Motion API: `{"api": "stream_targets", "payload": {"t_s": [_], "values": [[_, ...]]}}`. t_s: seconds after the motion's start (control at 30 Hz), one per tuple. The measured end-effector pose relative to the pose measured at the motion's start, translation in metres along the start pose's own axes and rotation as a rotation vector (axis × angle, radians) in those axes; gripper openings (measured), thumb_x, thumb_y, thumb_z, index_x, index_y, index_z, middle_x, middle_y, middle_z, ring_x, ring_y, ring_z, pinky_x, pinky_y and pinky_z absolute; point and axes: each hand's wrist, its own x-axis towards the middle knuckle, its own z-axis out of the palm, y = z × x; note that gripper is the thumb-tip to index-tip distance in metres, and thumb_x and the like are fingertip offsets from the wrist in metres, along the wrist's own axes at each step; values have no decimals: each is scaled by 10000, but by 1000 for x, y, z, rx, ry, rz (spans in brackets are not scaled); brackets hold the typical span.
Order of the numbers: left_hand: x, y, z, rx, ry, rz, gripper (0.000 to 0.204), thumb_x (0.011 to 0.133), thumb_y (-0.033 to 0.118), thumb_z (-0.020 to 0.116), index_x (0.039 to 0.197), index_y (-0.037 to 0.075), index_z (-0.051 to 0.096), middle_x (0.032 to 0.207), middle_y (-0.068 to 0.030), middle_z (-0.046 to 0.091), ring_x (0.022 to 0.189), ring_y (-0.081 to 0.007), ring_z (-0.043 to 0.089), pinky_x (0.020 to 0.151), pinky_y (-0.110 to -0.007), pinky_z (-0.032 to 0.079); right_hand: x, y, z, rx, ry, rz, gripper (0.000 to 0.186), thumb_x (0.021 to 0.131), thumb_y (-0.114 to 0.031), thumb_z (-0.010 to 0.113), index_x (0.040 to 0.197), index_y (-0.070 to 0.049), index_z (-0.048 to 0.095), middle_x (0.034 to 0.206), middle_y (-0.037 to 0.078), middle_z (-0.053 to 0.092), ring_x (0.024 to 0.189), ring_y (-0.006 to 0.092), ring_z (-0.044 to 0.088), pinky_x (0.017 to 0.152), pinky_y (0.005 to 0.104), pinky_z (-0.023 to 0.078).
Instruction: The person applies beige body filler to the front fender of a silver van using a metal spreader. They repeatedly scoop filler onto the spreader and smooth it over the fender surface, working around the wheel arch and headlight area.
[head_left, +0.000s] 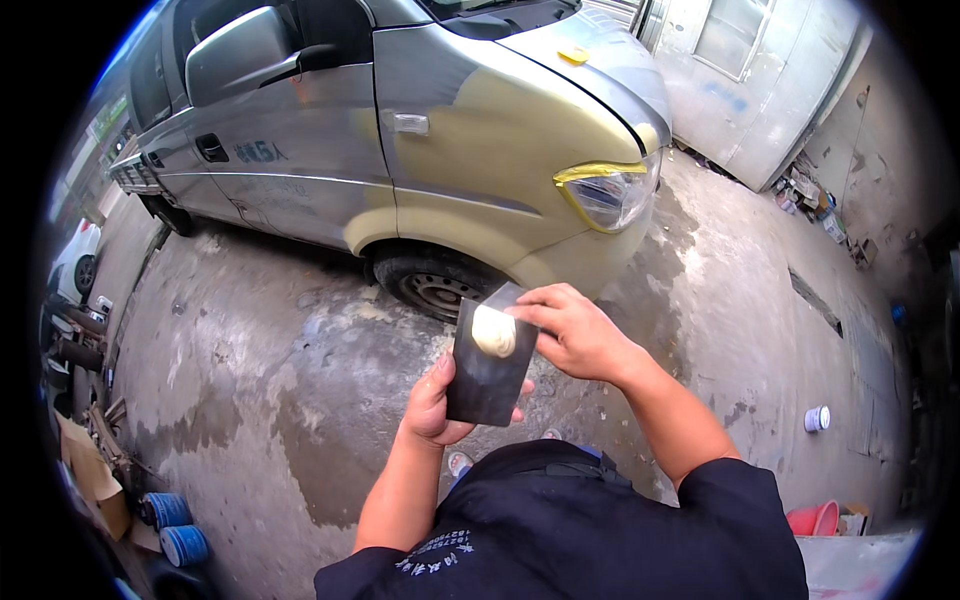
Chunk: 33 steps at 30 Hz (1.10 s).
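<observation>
In front of my body, my left hand (pixel 435 400) grips a dark rectangular board (pixel 480 390) by its sides, with a blob of cream paste (pixel 494 331) on its upper part. My right hand (pixel 565 330) is closed on a thin grey spreader (pixel 500 298), held against the board's upper right next to the paste. Beyond both hands stands a silver van (pixel 290 170), its front fender (pixel 460 190) covered in pale yellowish patches. Yellow tape (pixel 595 170) edges the headlight, and a small yellow object (pixel 572 55) lies on the bonnet.
A front wheel (pixel 425 283) sits just beyond my hands on stained concrete (pixel 250 350). Blue cans (pixel 183 542) and cardboard (pixel 90 460) line the lower left. A white can (pixel 817 418) and a red bucket (pixel 815 518) are at right. A metal door (pixel 740 90) is behind the van.
</observation>
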Motion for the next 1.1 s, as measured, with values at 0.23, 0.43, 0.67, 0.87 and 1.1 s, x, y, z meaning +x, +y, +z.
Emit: {"api": "stream_targets", "payload": {"t_s": [0.23, 0.43, 0.67, 0.87, 1.1], "values": [[18, -15, -6, 449, 366, 451, 596, 1022, 438, 399, 1470, 58, 298, 1379, -135, 481, 1235, -259, 513, 1066, -404, 396, -14, -38, 38, 80, 182, -31, 372, 769, 4, 611, 1133, -44, 674, 1110, 167, 632, 988, 350, 590, 888, 418, 484], [14, -17, -17, 678, 432, 456, 598, 1024, 445, 395, 1476, 65, 304, 1346, -103, 513, 1158, -211, 547, 987, -396, 459, 7, -33, 14, 153, 204, -9, 393, 778, 14, 587, 1158, -48, 664, 1115, 153, 642, 1009, 332, 594, 893, 401, 487], [1, 14, -13, 123, 194, 98, 624, 1008, 454, 409, 1454, 26, 326, 1344, -216, 513, 1237, -349, 522, 883, -516, 550, -14, -30, -15, 96, 219, -179, 523, 665, 114, 570, 1140, -72, 684, 1149, 127, 627, 1018, 317, 597, 893, 412, 483], [-4, 10, -19, -129, -181, -98, 736, 938, 484, 532, 1473, 42, 290, 1437, -257, 390, 1217, -534, 466, 767, -615, 563, 5, -10, -17, 253, 96, -333, 528, 642, 104, 588, 1122, -97, 675, 1141, 106, 606, 1088, 304, 554, 940, 407, 466], [6, 9, 8, 176, 140, 211, 708, 964, 493, 486, 1466, 30, 295, 1429, -230, 414, 1286, -426, 453, 914, -595, 505, -48, 14, -6, 1106, 268, 270, 406, 921, -17, 542, 1316, -3, 450, 1213, 135, 607, 1097, 172, 598, 963, 341, 481]]}}
